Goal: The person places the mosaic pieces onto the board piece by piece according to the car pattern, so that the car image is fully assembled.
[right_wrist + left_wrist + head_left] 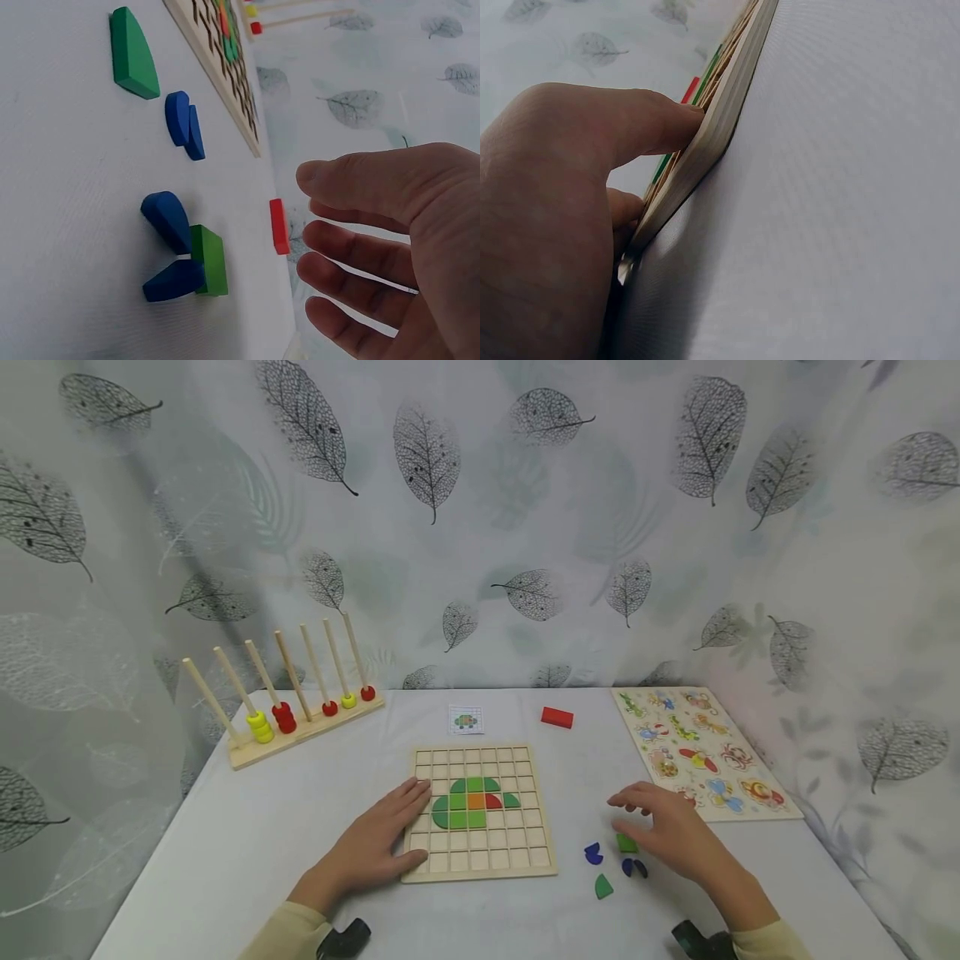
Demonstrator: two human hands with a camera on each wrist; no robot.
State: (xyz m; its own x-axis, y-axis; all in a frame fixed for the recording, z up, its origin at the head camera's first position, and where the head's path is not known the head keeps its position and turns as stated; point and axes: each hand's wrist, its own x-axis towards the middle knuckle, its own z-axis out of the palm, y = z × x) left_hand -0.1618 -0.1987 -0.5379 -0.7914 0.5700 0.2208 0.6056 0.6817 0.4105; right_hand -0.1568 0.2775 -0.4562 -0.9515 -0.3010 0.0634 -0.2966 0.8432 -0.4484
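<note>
**Two hands at a wooden grid puzzle on a white table**

A pale wooden grid board (480, 814), square and divided into small square cells, lies at the middle of a smooth white table (247, 835). Flat painted tiles fill a cluster of its cells: green quarter-rounds and squares around one orange and one red tile.

The left hand (378, 847) rests flat on the board's 9 o'clock edge, fingers straight and gripping nothing. The right hand (667, 831) hovers at 3 o'clock of the board, fingers spread and relaxed, holding nothing, above loose wooden pieces: a green square block (626, 842), a blue curved piece (593, 854), two blue teardrop pieces (634, 867) and a green quarter-round (603, 887).

At 12 o'clock of the board lie a small pattern card (466, 719) and a red rectangular block (557, 717). A wooden rack of slanted pegs (300, 710) with red and yellow rings stands at 10 o'clock; a flat animal puzzle board (701, 752) lies at 2 o'clock. A leaf-printed cloth (480, 527) hangs behind.

The left wrist view alone shows the board's thickness, with a fingertip pressed on its top edge. The right wrist view alone shows the chunky depth of the loose pieces, and the green square touching the two blue teardrops.
</note>
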